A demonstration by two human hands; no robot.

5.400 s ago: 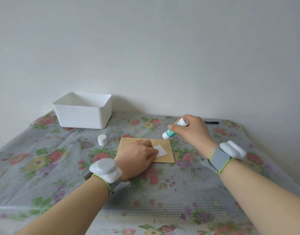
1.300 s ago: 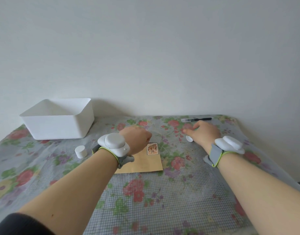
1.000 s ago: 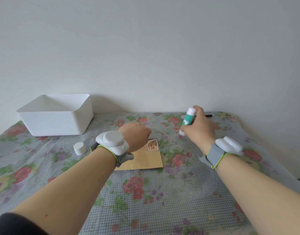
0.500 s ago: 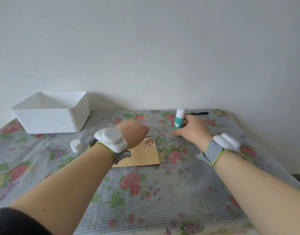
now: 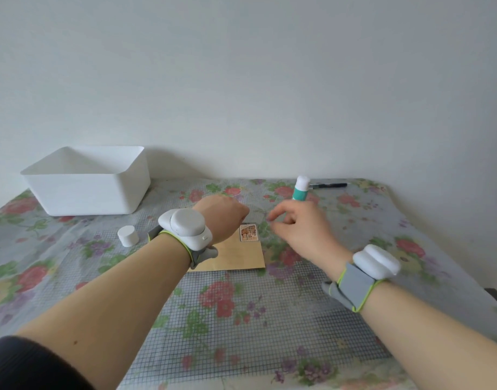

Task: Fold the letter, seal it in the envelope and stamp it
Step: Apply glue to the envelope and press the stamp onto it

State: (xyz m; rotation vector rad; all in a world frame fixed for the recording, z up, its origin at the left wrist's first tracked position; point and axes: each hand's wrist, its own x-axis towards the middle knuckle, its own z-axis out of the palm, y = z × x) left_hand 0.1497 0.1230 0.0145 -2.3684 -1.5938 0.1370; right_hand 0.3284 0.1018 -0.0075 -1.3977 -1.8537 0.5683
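Note:
A brown envelope (image 5: 241,258) lies flat on the floral tablecloth, with a stamp (image 5: 248,233) stuck on its far right corner. My left hand (image 5: 222,218) rests on the envelope's far part and covers most of it; nothing is gripped in it. My right hand (image 5: 298,230) hovers just right of the stamp, fingers loosely curled and empty. Behind it stands the green and white glue stick (image 5: 300,190), upright on the cloth and free of my fingers. Its white cap (image 5: 127,235) sits to the left of the envelope. No letter is in view.
A white plastic box (image 5: 87,184) stands at the back left against the wall. A black pen (image 5: 329,185) lies at the back right, just beyond the glue stick. The table (image 5: 241,319) ends at a wall behind and drops off on the right.
The stamp now lies face up on the envelope. My right hand stood the glue stick upright, let go of it and drew back toward the stamp. My left hand stayed on the envelope.

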